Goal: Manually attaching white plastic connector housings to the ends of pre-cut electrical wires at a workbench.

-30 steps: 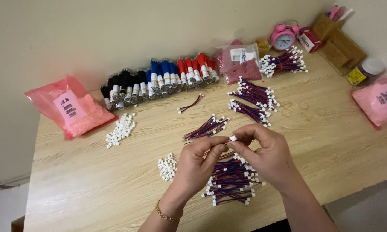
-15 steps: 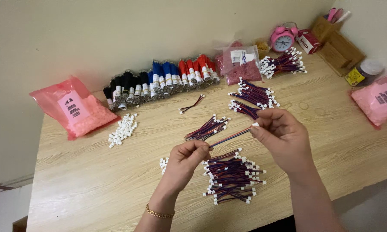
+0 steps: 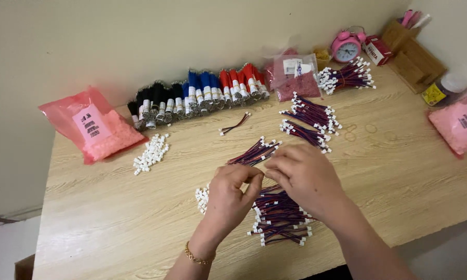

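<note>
My left hand (image 3: 232,196) and my right hand (image 3: 305,175) meet fingertip to fingertip over a loose pile of red, blue and black wire leads with white plugs (image 3: 281,222). Both pinch at the same spot; the lead between them is mostly hidden by the fingers. A gold bracelet circles my left wrist. Just beyond the fingers lies a small laid-out bundle of the same leads (image 3: 254,153). A little heap of white plastic connectors (image 3: 202,197) sits left of my left hand.
On the wooden table (image 3: 114,223): a second connector heap (image 3: 150,154), pink bags at left (image 3: 91,127) and right (image 3: 459,124), a row of black, blue and red spools (image 3: 197,93), a single lead (image 3: 235,124), more lead bundles (image 3: 311,111), a pink alarm clock (image 3: 346,47), a wooden box (image 3: 412,49).
Half a second ago my hands were apart, stretching one lead between them. They have come back together low over the pile.
</note>
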